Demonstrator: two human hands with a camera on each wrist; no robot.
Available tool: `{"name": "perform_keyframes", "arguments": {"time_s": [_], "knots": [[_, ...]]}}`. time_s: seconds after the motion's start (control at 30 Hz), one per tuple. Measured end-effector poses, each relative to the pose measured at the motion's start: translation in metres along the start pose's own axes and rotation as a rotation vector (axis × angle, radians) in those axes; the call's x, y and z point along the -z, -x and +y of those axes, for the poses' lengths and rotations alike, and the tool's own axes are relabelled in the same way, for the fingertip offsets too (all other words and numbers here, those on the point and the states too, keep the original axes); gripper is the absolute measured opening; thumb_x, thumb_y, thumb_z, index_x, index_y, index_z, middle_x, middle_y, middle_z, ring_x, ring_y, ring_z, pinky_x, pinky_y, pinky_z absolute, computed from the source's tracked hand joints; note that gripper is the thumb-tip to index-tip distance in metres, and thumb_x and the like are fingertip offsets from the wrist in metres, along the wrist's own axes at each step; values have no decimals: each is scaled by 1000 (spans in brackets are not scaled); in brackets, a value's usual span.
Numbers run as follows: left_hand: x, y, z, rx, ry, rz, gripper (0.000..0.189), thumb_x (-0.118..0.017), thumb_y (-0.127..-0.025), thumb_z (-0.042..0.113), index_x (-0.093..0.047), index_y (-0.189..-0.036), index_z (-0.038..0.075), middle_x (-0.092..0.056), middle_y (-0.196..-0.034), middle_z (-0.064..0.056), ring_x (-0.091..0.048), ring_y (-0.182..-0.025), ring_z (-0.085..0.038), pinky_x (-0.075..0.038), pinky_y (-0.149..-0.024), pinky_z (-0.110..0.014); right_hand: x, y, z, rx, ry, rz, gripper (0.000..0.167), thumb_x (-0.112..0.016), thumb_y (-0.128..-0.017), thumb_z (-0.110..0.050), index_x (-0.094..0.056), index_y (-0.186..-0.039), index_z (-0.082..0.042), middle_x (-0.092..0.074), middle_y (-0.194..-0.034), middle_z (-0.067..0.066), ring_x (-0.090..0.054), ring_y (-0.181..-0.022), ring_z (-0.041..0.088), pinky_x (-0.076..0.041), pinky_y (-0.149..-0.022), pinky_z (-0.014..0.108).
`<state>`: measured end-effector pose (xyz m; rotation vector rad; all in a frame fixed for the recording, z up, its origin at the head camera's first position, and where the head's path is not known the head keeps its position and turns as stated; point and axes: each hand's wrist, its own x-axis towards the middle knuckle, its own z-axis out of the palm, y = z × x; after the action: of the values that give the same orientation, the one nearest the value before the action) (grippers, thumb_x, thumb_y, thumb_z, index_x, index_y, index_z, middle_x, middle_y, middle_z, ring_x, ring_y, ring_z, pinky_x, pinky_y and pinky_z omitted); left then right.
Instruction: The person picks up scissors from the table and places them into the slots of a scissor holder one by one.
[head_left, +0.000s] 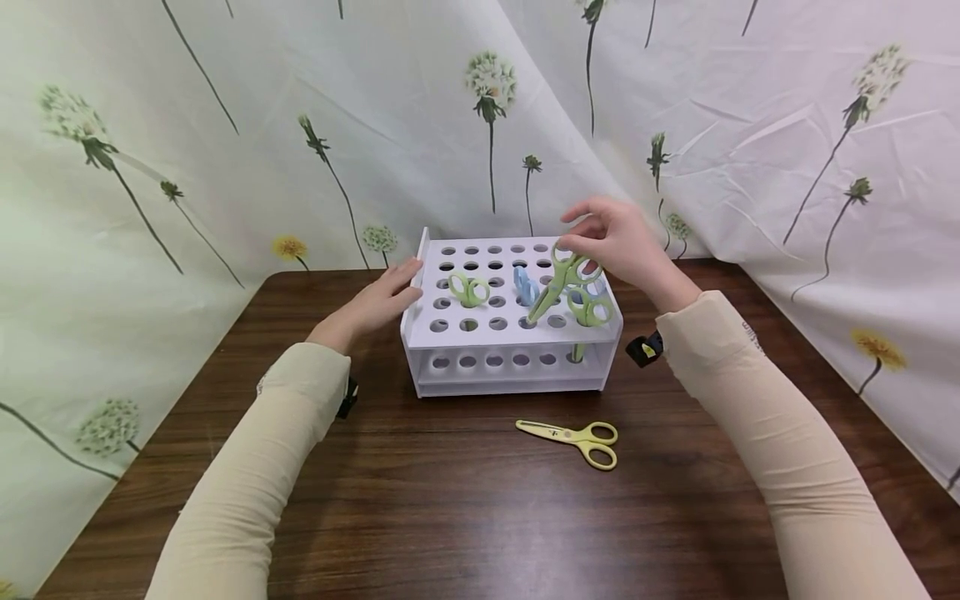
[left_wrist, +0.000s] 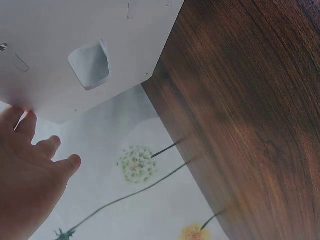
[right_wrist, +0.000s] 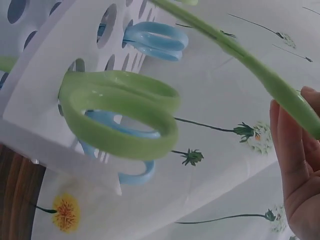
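My right hand [head_left: 611,242] pinches green scissors [head_left: 555,287] by a handle loop. Their blades slant down to the left over the rack's front rows; whether the tip enters a hole I cannot tell. The white rack [head_left: 510,336] has rows of round holes. At its left end panel, my left hand [head_left: 375,304] touches the upper edge with extended fingers. Other green scissors [head_left: 468,292] stand in the rack's left part, blue scissors [head_left: 525,286] near its middle. At the right front corner are more green scissors [right_wrist: 125,110], with blue scissors [head_left: 596,287] partly hidden behind them.
Yellow scissors [head_left: 573,437] lie on the dark wooden table [head_left: 450,517] in front of the rack, blades pointing left. A white cloth [head_left: 420,108] printed with dandelions hangs behind and along both sides. The rack's end panel has a cut-out [left_wrist: 91,65].
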<state>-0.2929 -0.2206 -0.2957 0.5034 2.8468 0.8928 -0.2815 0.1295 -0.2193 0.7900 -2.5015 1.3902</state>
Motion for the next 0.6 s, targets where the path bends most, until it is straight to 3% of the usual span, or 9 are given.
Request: {"name": "perform_keyframes", "arguments": {"time_s": [0.2, 0.6], "knots": [[0, 1, 0, 2, 0, 8, 59, -36, -98, 35, -13, -149, 18, -5, -154, 0, 5, -138, -25, -4, -108, -49, -6, -3, -1, -7, 0, -4, 26, -67, -84, -9, -59, -107, 0, -68, -86, 14, -63, -61, 27, -52, -52, 30], [2, -2, -4, -4, 7, -7, 58, -35, -99, 35, -12, -149, 17, -4, -154, 0, 7, -138, -25, -2, -108, -49, -21, -8, 0, -48, -10, -20, 28, -70, -83, -12, -59, -108, -3, -67, -88, 18, -60, -60, 30, -51, -51, 36]]}}
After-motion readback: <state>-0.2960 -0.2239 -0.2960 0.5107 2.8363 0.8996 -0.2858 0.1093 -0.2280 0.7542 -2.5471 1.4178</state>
